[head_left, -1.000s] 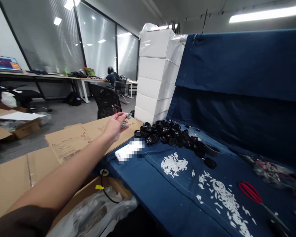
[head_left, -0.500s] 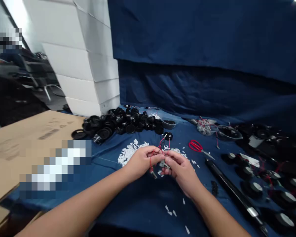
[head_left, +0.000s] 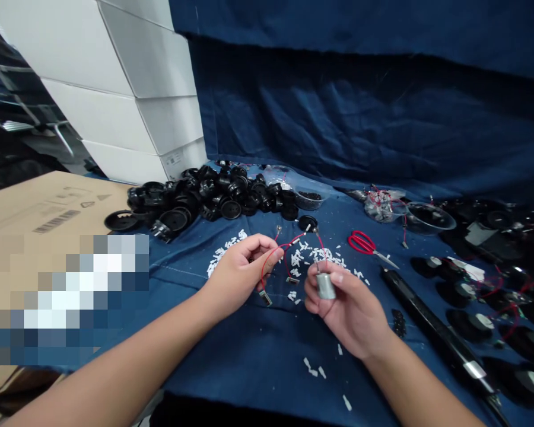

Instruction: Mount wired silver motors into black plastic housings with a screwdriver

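Note:
In the fingers of my right hand (head_left: 345, 302) is a small silver motor (head_left: 326, 286), held upright. A red wire (head_left: 321, 246) rises from its top. My left hand (head_left: 242, 267) pinches red wires (head_left: 267, 261) between thumb and fingers. From these wires hangs a small circuit board (head_left: 266, 298) below the left fingers, and a second small board (head_left: 292, 280) sits between the hands. Behind them lies a round black cap (head_left: 308, 223). Small white plastic pieces (head_left: 297, 259) are scattered on the blue cloth (head_left: 231, 367) under and around both hands.
Black plastic housings (head_left: 222, 196) are heaped at the back left. Red-handled scissors (head_left: 362, 242) and a long black tool (head_left: 436, 326) lie to the right, beside rows of black parts with motors (head_left: 480, 322). A cardboard box (head_left: 48, 207) is at left, with stacked white boxes (head_left: 160, 118) behind.
My hands have moved apart, the right one to the right with the motor, which now shows clearly. The left keeps hold of the red wires. The camera view has shifted.

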`<state>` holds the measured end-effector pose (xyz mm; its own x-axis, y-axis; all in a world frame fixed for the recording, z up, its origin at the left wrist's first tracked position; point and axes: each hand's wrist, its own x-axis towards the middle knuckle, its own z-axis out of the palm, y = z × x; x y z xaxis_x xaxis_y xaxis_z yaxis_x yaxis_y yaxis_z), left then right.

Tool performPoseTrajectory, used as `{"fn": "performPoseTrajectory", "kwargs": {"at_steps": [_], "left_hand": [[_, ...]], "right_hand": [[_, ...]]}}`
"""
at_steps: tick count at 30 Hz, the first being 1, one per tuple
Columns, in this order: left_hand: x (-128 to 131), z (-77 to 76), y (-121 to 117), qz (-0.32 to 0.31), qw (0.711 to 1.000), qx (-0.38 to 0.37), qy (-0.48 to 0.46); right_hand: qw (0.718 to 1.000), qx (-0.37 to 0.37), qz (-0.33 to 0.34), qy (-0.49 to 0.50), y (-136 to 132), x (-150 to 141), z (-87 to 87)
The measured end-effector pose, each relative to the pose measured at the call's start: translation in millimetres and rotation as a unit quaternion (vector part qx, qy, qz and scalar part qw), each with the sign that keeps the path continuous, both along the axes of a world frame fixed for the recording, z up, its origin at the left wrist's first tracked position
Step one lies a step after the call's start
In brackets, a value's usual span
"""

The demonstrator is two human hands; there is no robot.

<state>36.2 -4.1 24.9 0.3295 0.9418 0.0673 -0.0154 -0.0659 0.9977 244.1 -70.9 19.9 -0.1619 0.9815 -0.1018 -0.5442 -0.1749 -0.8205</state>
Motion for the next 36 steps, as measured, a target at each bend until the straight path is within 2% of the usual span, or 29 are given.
{"fn": "performPoseTrajectory", "kwargs": {"at_steps": [4, 8, 13, 18, 22, 26, 31, 36], "left_hand": [[0.1, 2.6, -2.0, -0.018, 0.998, 0.040, 0.034], [1.2, 2.3, -2.9, -0.028, 0.990, 0.108, 0.084], [0.4, 2.2, -2.3, -0.046, 0.973, 0.181, 0.134], [0.1, 1.1, -2.4, -0.106, 0.957, 0.222, 0.152], [0.6, 1.5, -2.6, -0.114, 0.963, 0.189, 0.154], [0.2, 1.6, -2.2, -0.119, 0.981, 0.094, 0.121], [0.2, 2.2, -1.4, -0.125, 0.991, 0.012, 0.049], [1.1, 2.0, -2.1, -0.116, 0.993, -0.031, 0.001]], "right_hand": [[1.000, 0.011, 0.011, -0.017, -2.6, 1.2, 6.1], [0.996, 0.017, 0.010, -0.085, -4.1, -3.0, 1.2], [0.988, 0.048, -0.031, -0.145, -6.9, -2.5, -4.7], [0.987, 0.046, -0.084, -0.132, -7.0, 0.3, 2.3], [0.986, 0.069, -0.121, -0.086, -7.4, 1.8, 14.4], [0.989, 0.081, -0.121, -0.033, -6.9, 2.2, 20.9], [0.981, 0.026, -0.082, -0.175, -3.7, 0.7, 6.4], [0.966, 0.010, -0.056, -0.253, -3.7, -2.0, -8.4]]}}
